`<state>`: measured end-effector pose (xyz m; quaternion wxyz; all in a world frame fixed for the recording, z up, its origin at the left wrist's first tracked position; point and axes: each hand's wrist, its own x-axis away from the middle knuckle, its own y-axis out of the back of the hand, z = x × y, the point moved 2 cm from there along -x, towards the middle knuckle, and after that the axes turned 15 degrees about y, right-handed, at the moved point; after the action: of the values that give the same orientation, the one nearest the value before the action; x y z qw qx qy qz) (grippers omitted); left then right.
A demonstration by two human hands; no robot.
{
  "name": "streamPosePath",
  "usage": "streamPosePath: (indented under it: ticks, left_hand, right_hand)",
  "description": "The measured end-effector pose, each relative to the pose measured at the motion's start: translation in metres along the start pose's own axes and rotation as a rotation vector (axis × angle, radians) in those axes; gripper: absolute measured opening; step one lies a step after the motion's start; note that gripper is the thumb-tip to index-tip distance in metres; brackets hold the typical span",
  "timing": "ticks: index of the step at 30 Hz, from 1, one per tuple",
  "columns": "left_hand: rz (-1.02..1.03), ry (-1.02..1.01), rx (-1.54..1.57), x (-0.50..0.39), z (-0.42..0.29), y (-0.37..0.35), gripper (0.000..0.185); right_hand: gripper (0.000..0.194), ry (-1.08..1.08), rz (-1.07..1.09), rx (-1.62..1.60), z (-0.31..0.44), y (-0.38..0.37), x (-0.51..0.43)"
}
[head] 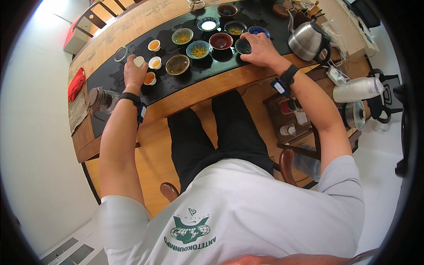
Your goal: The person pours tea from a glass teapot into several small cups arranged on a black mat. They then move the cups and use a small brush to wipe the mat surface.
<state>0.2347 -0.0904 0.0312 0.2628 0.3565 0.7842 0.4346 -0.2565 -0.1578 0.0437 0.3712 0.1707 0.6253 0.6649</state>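
On the left of the black tea tray [116, 74], my left hand [134, 73] has its fingers around a small pale cup [139, 61]. Three white cups, among them a front cup [150, 78] of amber liquid, stand just right of that hand. My right hand [263, 49] grips a dark tea bowl [243, 46] by its sides; whether the bowl is lifted cannot be told. Near it are a red-brown bowl [221, 41] and a deep blue bowl [259, 31], partly hidden by my fingers. A light blue bowl [198, 50] and a brown speckled bowl [178, 65] sit further left.
A steel gooseneck kettle [306, 41] stands at the tray's right. A glass jar [122, 54] is beyond my left hand, and a glass teapot [106, 99] lies near my left forearm. A red cloth item [77, 83] rests at the table's left end. Wet patches mark the tray.
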Motion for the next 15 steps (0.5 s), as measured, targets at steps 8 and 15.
streamPosePath:
  ticks: [8, 15]
  left_hand:
    - [-0.024, -0.028, 0.065, -0.005, 0.003, 0.007, 0.066]
    - [0.004, -0.023, 0.14, 0.005, 0.003, 0.022, 0.068]
  right_hand:
    - [0.077, 0.042, -0.161, 0.053, 0.007, -0.008, 0.006]
    - [0.052, 0.244, -0.435, 0.006, 0.051, 0.0, 0.019]
